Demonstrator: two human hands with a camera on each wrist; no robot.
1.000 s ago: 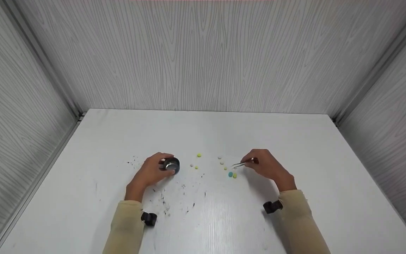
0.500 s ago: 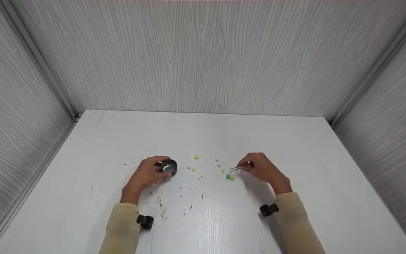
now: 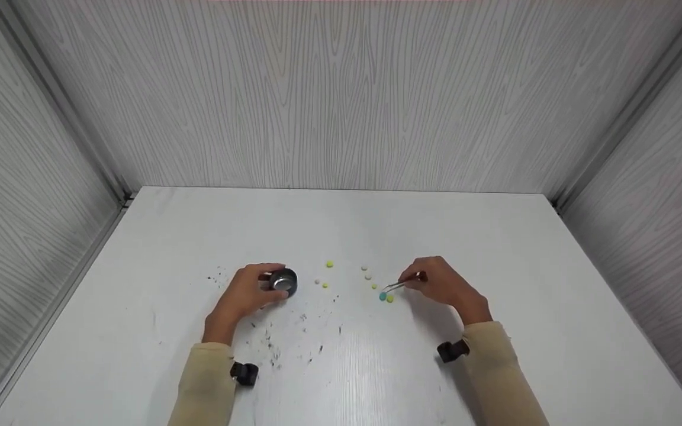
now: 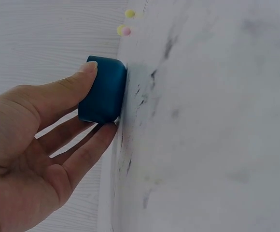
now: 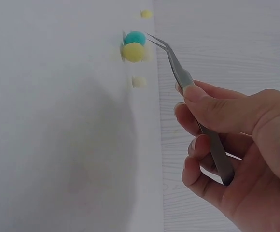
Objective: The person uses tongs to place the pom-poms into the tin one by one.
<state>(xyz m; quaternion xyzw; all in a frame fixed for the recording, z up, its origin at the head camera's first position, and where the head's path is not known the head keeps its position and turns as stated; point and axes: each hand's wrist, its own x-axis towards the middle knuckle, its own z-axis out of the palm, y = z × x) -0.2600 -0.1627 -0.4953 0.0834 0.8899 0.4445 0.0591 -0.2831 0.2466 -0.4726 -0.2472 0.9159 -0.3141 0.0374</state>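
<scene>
My left hand [image 3: 248, 294] grips a small round cup [image 3: 283, 282] between thumb and fingers. Dark and shiny inside from above, the cup shows a blue outer wall in the left wrist view, its base at the table. In my right hand [image 3: 438, 284] I pinch bent-tip metal tweezers [image 5: 181, 75]. Their two tips stand slightly apart, right beside a teal pompom-like ball [image 5: 135, 38]. A yellow ball [image 5: 133, 52] lies against the teal one. Nothing shows between the tweezer tips.
Between the hands lie several smaller balls: a yellow one [image 3: 330, 264], a pale one [image 3: 364, 268] and a pink one [image 4: 126, 31] among them. Dark marks [image 3: 270, 343] speckle the white table [image 3: 341, 225]. Grey wood-grain panels [image 3: 341, 94] enclose its back and sides.
The tweezers in my right hand have moved left and down from near the small pale balls to the teal ball. My left hand still holds the cup; the whole view has shifted slightly.
</scene>
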